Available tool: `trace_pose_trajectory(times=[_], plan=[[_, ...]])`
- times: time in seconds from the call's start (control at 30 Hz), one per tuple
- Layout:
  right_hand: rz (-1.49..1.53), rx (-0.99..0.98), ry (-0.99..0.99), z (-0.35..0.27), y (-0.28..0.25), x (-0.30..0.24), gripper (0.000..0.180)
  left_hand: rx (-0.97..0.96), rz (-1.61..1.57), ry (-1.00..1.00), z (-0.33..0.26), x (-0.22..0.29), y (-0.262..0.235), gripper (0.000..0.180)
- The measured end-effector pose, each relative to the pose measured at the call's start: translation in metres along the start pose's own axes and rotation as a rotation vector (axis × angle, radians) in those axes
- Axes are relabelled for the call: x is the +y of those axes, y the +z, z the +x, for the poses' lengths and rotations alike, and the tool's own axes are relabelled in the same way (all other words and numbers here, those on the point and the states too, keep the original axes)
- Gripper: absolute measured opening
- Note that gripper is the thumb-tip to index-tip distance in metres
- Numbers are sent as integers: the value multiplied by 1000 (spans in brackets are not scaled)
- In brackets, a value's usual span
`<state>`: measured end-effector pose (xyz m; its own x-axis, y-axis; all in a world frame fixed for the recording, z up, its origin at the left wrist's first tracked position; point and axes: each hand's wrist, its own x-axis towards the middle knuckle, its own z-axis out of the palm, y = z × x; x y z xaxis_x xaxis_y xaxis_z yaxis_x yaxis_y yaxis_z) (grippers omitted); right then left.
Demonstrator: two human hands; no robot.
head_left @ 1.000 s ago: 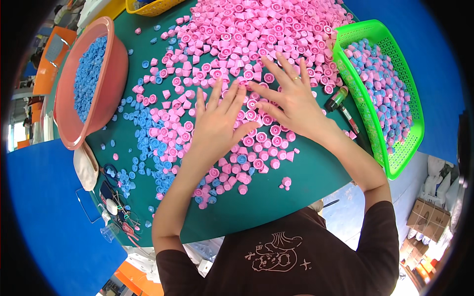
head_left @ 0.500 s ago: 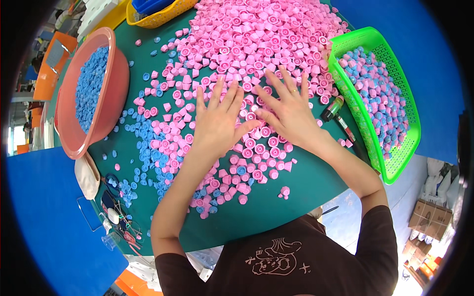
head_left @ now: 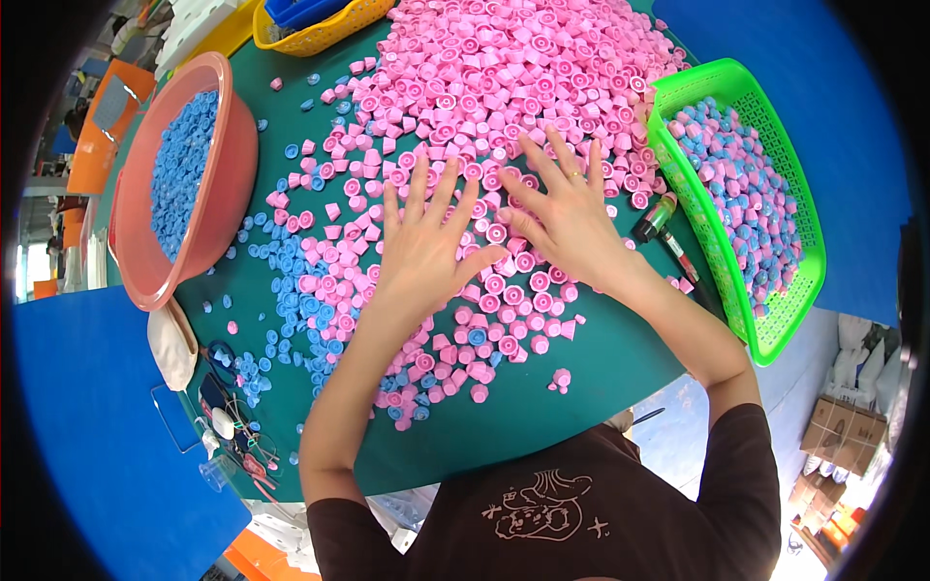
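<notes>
A large heap of small pink cup-shaped plastic pieces point(head_left: 504, 73) spreads over the green table point(head_left: 601, 373) toward me. My left hand point(head_left: 426, 237) lies palm down on the near part of the heap, fingers spread. Beside it, my right hand point(head_left: 562, 218) rests the same way, a ring on one finger. Neither hand holds anything; pink pieces show between and around the fingers. Small blue round pieces point(head_left: 295, 300) are scattered left of my left forearm, some mixed with the pink ones. What lies under both palms is hidden.
A salmon-coloured basin point(head_left: 228, 145) of blue pieces stands at left. To the right, a green basket point(head_left: 819, 252) holds pink-and-blue pieces. A dark-capped green bottle point(head_left: 654, 218) and a red-and-black pen point(head_left: 680, 257) lie beside it. A yellow basket point(head_left: 325, 37) is at the far left, tangled small items point(head_left: 237, 436) at the near left.
The view has shifted slightly. Both hands stay spread on the pink pieces in nearly the same place; the left fingers look a little more spread.
</notes>
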<state>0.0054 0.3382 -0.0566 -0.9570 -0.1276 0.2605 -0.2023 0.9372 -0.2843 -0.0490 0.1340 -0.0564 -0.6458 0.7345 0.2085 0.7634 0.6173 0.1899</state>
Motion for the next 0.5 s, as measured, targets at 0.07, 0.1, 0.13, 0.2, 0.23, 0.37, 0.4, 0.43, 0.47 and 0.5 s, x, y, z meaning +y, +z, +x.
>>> trace_pose_trajectory(times=[0.07,0.1,0.13,0.2,0.23,0.37,0.4,0.43,0.47,0.5], plan=[[12,-31,-23,-2,0,-2,42,-68,-16,2,-8,0,-7,81],[21,-20,-27,-3,1,-2,41,-69,-15,-1,-10,-1,-6,81],[31,-8,-35,-3,2,-3,41,-45,-15,2,-11,-2,-2,80],[43,42,-54,-1,3,-6,40,-14,-7,18,-12,-4,1,81],[38,24,-65,-1,3,-7,40,-15,-6,16,-12,-3,1,81],[2,-34,-72,1,1,-7,41,-62,-26,-18,-13,-2,-6,85],[21,-4,-82,0,0,-7,41,-37,-14,-64,-15,-7,-10,86],[23,-4,-85,-1,-2,-9,41,-12,-3,-111,-18,-12,-14,86],[52,-18,-127,-1,-6,-12,41,-10,-5,-144,-19,-17,-18,84],[81,-33,-168,-2,-8,-14,41,-9,-4,-146,-19,-20,-21,84]])
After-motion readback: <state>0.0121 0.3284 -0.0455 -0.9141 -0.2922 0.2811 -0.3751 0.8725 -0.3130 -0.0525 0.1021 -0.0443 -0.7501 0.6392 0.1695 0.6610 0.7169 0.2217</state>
